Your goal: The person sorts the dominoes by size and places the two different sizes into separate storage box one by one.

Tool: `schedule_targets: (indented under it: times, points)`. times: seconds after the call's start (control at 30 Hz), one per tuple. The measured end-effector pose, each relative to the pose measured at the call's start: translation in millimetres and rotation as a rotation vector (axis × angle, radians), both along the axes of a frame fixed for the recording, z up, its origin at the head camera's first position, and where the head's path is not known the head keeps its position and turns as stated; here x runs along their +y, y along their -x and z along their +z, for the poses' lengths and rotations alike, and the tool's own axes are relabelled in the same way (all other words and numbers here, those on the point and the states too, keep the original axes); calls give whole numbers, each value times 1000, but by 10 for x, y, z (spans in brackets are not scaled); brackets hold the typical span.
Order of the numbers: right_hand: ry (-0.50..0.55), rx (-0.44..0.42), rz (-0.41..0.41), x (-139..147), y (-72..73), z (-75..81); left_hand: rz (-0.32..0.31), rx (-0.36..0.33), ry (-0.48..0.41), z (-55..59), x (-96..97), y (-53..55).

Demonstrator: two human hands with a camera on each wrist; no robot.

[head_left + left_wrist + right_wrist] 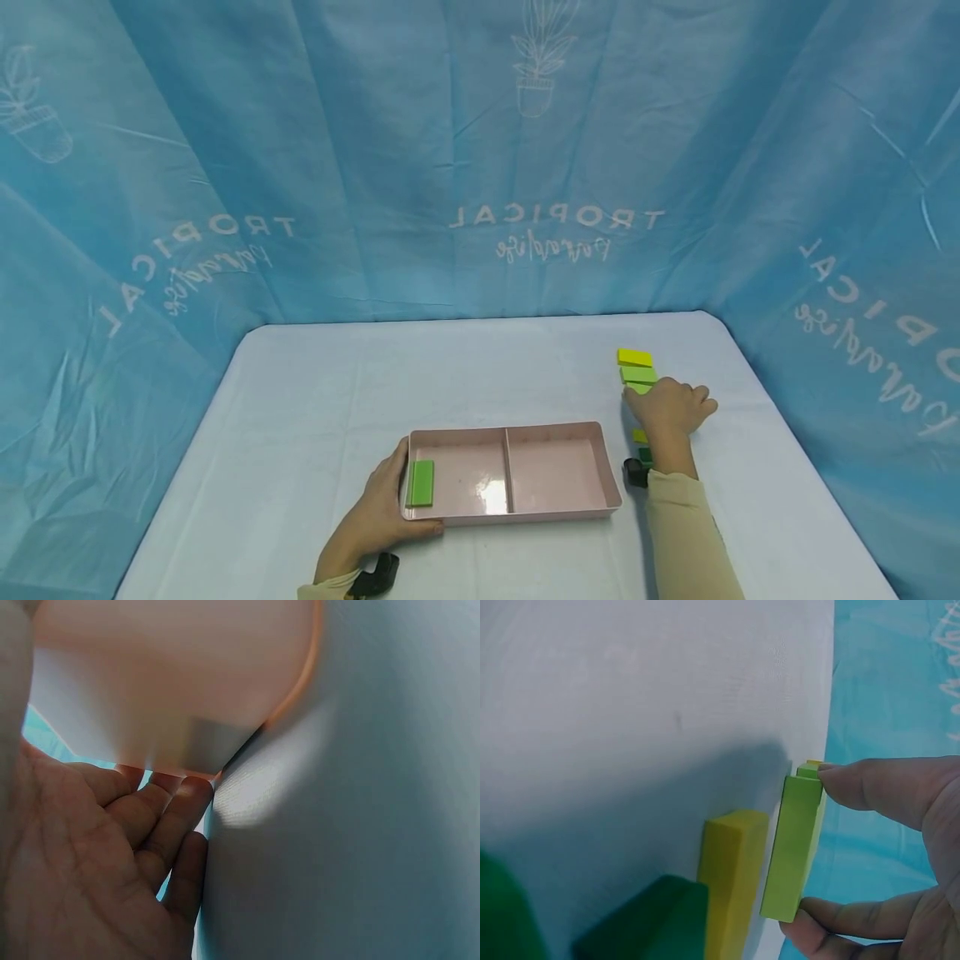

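My left hand [382, 500] grips the left end of a pink two-compartment tray [555, 515], thumb along its near side and fingers round the far left corner. In the left wrist view, fingertips touch the tray's [187, 667] wall. One green block [422, 483] lies at the left of the tray's left compartment. To the right of the tray, my right hand [670, 408] pinches a light green block [791, 847] by its two ends, between thumb and fingers. That block stands in line with other blocks and is partly hidden by the hand in the head view.
Beyond the right hand lie a yellow block [635, 357] and another light green block [638, 375]. Nearer are a second yellow block [735, 877] and a dark green block [649, 922]. A white-covered table [300, 400] carries everything; blue printed curtains [390, 167] surround it.
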State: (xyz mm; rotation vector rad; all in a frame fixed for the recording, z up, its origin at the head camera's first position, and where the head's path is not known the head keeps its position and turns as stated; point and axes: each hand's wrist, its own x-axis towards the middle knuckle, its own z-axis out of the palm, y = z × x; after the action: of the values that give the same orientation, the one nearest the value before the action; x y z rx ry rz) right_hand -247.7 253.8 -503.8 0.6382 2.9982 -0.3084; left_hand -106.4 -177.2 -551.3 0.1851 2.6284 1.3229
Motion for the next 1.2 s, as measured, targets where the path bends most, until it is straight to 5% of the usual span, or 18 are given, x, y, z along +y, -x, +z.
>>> schedule_targets:
  times: [0.37,0.87,1.2]
  points:
    - [24,37,4,42,-46,-9,-2,-1,15,-9,5,13]
    - [31,355,184,-85,-392,102,-15,27,-3,5,3,21]
    - [21,424,242,-235,-530,232,-6,3,24,-20,-5,23]
